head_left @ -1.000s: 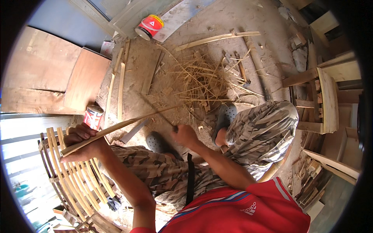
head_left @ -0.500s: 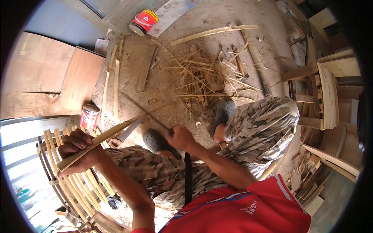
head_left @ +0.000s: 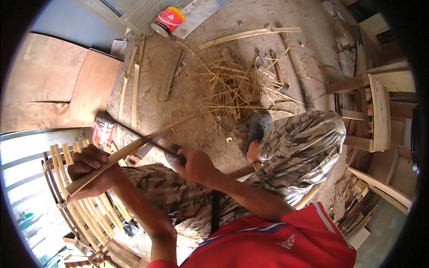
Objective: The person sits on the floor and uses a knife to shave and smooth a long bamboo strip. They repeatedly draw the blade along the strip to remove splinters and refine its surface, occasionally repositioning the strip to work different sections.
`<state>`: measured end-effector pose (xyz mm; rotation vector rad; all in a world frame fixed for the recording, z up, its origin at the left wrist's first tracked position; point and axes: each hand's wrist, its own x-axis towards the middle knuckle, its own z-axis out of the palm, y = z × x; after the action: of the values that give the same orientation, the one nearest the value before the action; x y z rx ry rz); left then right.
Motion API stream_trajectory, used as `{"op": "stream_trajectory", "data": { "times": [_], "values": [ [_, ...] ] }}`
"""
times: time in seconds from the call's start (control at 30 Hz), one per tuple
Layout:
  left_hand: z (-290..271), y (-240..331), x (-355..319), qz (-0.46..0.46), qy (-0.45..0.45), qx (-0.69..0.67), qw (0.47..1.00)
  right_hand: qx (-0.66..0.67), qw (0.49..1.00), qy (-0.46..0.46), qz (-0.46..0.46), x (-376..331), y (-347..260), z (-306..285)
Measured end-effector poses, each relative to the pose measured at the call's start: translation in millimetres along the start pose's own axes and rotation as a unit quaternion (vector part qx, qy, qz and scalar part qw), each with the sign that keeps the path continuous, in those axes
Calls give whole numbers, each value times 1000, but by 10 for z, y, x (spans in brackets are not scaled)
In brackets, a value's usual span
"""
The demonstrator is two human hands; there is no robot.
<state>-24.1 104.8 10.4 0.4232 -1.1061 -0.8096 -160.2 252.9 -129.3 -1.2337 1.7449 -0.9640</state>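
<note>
My left hand point(head_left: 94, 173) is closed round the near end of a long bamboo strip point(head_left: 124, 153), which slants away to the right and tapers at its far end. In my right hand point(head_left: 197, 168) is the handle of a long, thin, dark-bladed knife point(head_left: 126, 128). Its blade crosses the strip at an angle beyond my left hand; whether the edge touches the strip is hard to tell. Both hands are over my left leg, in camouflage trousers point(head_left: 165, 190). A slatted bamboo frame point(head_left: 89, 214) stands beneath and beside my left forearm.
A tangled heap of thin shavings point(head_left: 232, 82) lies on the dirt floor ahead. Red cans stand at the far wall point(head_left: 172, 17) and at left point(head_left: 103, 131). Plywood boards point(head_left: 96, 85) lean left; a wooden frame point(head_left: 380, 111) and offcuts point(head_left: 353, 219) are at right.
My right hand and the knife have moved left, toward my left hand, along the bamboo strip. The left hand keeps its hold in nearly the same place.
</note>
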Motion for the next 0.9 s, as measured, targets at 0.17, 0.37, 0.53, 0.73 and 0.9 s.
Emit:
{"op": "stream_trajectory", "data": {
  "times": [0.17, 0.37, 0.53, 0.73, 0.9],
  "values": [
    [-54, 0, 39, -9, -1, -12, 1000, -10, 999, -27, 40, 32, 356, -8],
    [93, -16, 17, 1, 28, 37, 999, 44, 998, 38, 21, 83, 365, 181],
    [17, -23, 97, -2, 43, 58, 997, -31, 993, -11, 113, 193, 965, 130],
    [-82, -29, 102, 10, 65, 108, 992, -34, 999, 14, 32, 169, 640, 167],
    [-11, -66, 160, 2, 58, 53, 997, -69, 956, -91, 272, 283, 1495, 19]
  ]
}}
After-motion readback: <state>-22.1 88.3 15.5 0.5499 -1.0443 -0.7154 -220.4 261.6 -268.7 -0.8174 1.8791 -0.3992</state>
